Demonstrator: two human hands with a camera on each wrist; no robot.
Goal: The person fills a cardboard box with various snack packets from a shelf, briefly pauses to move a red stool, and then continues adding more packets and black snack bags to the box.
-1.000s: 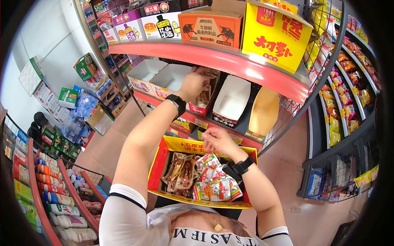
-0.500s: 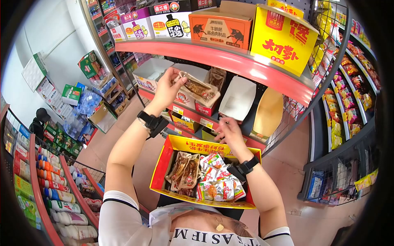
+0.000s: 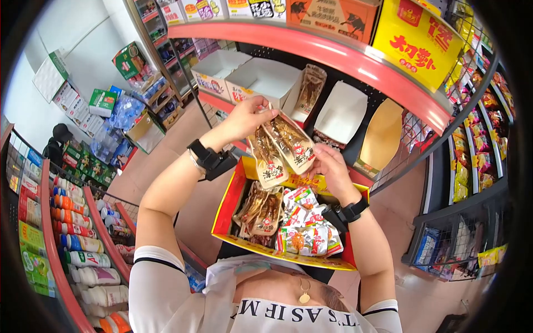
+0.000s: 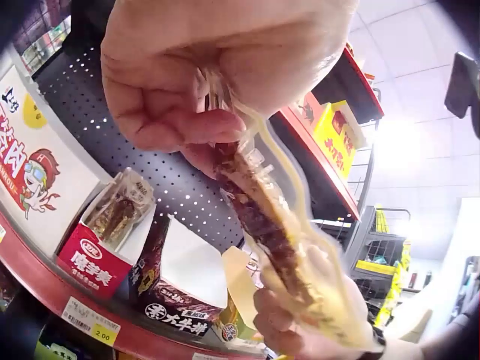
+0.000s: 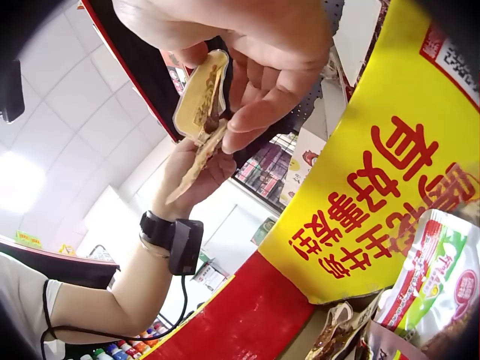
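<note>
My left hand (image 3: 252,118) pinches two clear-fronted packets of brown snack food (image 3: 286,141) by their top ends, fanned apart above a yellow-and-red carton (image 3: 226,208). At the lower end of the right-hand packet, the fingers and thumb of my right hand (image 3: 336,171) grip its edge. In the left wrist view the packet (image 4: 270,225) hangs edge-on from my left fingers. Inside the carton, similar brown packets (image 3: 266,213) lie on the left and white, red and green sachets (image 3: 305,236) on the right.
A shelf ahead holds white display boxes (image 3: 265,76), one box with brown packets (image 3: 311,91), a white-lined box (image 3: 341,114) and a tan-lined one (image 3: 383,136). The red shelf edge (image 3: 311,47) juts out above. Bottles (image 3: 89,258) line a rack at left.
My left hand came out of a shelf box with the packets and moved down and right, over the carton. My right hand rose to meet their lower end. The view shifted.
</note>
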